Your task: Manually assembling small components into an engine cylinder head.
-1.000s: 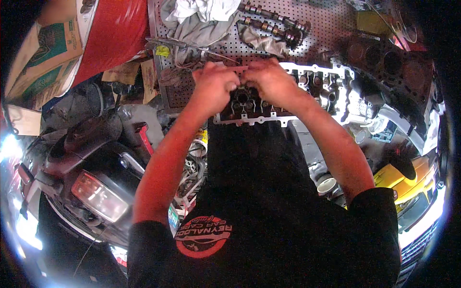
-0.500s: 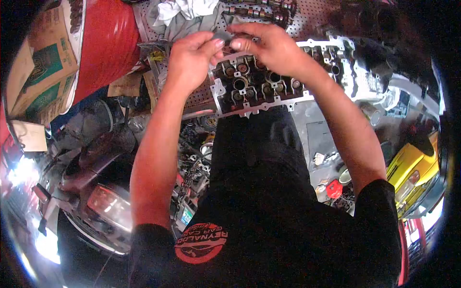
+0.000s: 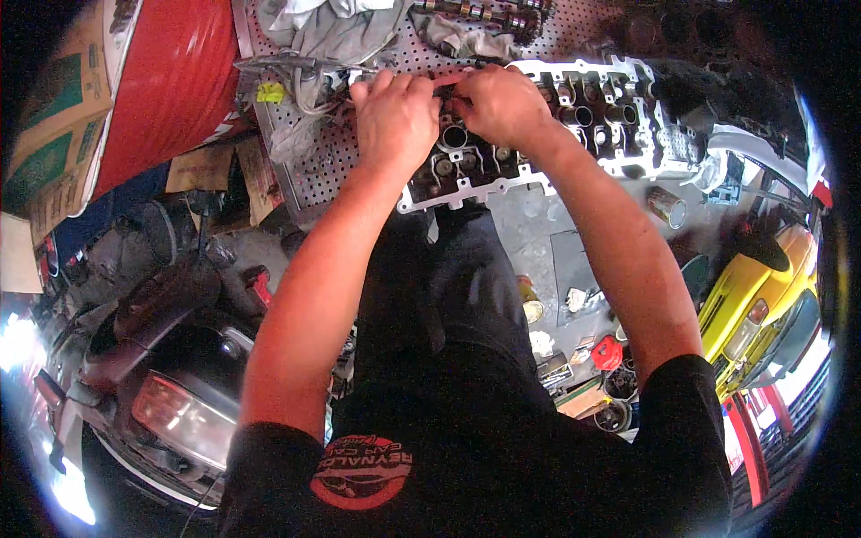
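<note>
An aluminium cylinder head [image 3: 502, 186] lies across the bench in front of me, its round bores and valve pockets facing up. My left hand [image 3: 396, 115] is over its left end, back of the hand up, fingers curled down and closed. Close beside it, my right hand [image 3: 502, 106] is bent in a pinch over the far side of the same part. The fingertips of both hands meet low at the head. Whatever they grip there is too small or hidden to make out.
Under the head is a perforated metal bench top [image 3: 314, 166]. Camshafts [image 3: 480, 16] and grey rags [image 3: 354, 40] lie at the back. A red drum [image 3: 184, 76] and cardboard box [image 3: 63, 117] stand left. A headlight [image 3: 179, 412] is lower left, a yellow car [image 3: 762, 305] right.
Both hands have come down onto the cylinder head. The right hand's spread fingers have drawn into a pinch. My view has shifted, showing more of the bench's left side.
</note>
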Demonstrator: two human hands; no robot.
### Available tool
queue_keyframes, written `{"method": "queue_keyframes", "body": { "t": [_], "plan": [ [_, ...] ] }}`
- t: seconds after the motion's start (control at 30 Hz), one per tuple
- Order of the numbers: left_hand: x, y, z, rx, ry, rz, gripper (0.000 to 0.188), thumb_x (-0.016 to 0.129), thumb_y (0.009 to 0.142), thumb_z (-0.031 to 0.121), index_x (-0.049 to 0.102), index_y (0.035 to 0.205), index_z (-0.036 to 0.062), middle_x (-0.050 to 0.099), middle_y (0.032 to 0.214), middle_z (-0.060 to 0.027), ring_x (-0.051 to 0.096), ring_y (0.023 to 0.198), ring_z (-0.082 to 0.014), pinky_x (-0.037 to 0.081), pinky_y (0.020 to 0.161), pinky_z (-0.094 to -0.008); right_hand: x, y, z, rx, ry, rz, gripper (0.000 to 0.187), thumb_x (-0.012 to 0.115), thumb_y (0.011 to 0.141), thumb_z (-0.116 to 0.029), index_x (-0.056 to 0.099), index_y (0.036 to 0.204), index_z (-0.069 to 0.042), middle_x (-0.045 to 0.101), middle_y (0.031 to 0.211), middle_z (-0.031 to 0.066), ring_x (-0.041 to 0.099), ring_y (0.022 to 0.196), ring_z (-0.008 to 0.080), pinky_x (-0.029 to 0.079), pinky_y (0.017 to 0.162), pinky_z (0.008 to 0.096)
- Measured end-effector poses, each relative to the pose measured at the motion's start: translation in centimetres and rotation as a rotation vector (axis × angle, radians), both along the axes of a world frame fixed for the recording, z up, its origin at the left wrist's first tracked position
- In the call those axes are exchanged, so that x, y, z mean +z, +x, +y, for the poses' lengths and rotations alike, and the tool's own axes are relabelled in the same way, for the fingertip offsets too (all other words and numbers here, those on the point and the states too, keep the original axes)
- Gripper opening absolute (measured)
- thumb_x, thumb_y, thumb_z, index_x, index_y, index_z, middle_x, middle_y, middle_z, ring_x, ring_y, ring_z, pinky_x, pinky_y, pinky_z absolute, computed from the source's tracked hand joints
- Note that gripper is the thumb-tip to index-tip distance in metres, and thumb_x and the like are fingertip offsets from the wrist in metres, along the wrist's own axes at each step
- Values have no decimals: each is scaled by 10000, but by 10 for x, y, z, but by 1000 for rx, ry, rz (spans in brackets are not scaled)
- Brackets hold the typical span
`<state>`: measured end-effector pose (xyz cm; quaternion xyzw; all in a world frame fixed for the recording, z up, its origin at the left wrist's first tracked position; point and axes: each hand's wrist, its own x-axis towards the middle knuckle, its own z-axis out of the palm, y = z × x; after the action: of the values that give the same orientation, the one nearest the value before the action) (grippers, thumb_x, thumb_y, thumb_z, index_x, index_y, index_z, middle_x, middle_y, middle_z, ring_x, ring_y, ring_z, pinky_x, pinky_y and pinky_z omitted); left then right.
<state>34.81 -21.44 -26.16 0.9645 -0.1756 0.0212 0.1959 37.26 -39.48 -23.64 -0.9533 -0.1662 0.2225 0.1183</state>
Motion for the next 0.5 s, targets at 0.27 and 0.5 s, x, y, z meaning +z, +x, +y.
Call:
{"method": "queue_keyframes", "body": {
  "t": [0.27, 0.5],
  "plan": [
    [-3, -4, 1, -3, 0, -15, 174, 725, 831, 235, 741, 908, 80, 747, 958, -77, 638, 1024, -271, 394, 914, -498, 4, -5, 5, 31, -75, -44, 295, 642, 925, -369, 795, 998, -128, 769, 976, 155, 725, 962, 376, 525, 953, 510],
    [-16, -10, 3, -36, -82, -74, 158, 769, 824, 192, 694, 920, 91, 723, 949, -65, 632, 1018, -286, 390, 911, -474, 5, -9, 6, -6, -116, -40, 284, 637, 949, -388, 782, 1043, -162, 772, 975, 138, 732, 929, 347, 540, 923, 484]
  ]
}}
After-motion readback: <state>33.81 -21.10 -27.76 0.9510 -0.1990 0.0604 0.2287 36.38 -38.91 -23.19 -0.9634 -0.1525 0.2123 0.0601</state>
